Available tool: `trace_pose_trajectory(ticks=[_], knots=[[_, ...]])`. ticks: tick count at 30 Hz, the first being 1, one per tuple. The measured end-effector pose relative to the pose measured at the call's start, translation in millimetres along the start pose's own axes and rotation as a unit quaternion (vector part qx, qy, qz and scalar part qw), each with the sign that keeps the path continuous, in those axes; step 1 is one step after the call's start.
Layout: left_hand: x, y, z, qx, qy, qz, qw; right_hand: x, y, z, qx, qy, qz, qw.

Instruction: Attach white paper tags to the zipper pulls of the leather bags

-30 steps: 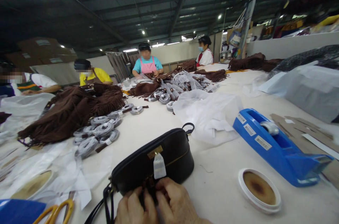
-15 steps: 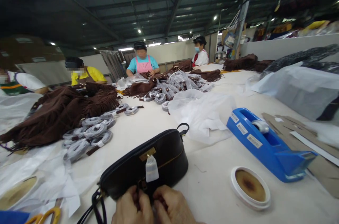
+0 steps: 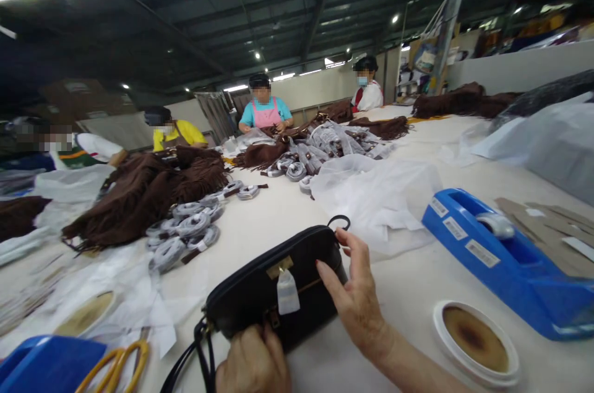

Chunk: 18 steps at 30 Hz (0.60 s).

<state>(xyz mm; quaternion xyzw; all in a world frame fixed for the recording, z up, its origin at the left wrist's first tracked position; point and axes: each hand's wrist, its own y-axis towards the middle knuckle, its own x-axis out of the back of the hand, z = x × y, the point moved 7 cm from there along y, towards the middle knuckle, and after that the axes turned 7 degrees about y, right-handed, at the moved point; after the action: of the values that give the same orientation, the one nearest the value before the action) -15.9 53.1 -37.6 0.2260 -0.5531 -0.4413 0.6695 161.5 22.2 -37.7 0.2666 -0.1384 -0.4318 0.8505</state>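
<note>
Shifts right hand [image 3: 358, 297] away from left hand [image 3: 254, 362] along the black bag [image 3: 304, 258], left of the blue tape dispenser [image 3: 499, 266], with thumb and fingers apart at the end nearer that dispenser, apparently steadying it; keeps left fingers curled farther away, with grip hidden

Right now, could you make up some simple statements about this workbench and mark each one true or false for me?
1. The right hand touches the bag. True.
2. The bag is bright red. False: it is black.
3. The left hand is at the bag's lower front. True.
4. The scissors have yellow handles. True.
5. The right hand grips the scissors. False: that hand is at the bag, and the scissors lie off to the left.
</note>
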Motion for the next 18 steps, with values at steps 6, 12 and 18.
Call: trace_pose_trajectory(ticks=[6,12,18], knots=[[1.5,-2,3,0.056,-0.025,0.001,0.998,-4,18,-8,-0.014,0.005,0.02,1.0],[4.8,-6,18,0.131,-0.112,-0.039,0.984,-7,35,-9,0.039,-0.064,0.027,0.997],[2.1,-12,26,0.198,-0.197,-0.032,0.96,-16,30,-13,0.022,-0.004,0.056,0.998]])
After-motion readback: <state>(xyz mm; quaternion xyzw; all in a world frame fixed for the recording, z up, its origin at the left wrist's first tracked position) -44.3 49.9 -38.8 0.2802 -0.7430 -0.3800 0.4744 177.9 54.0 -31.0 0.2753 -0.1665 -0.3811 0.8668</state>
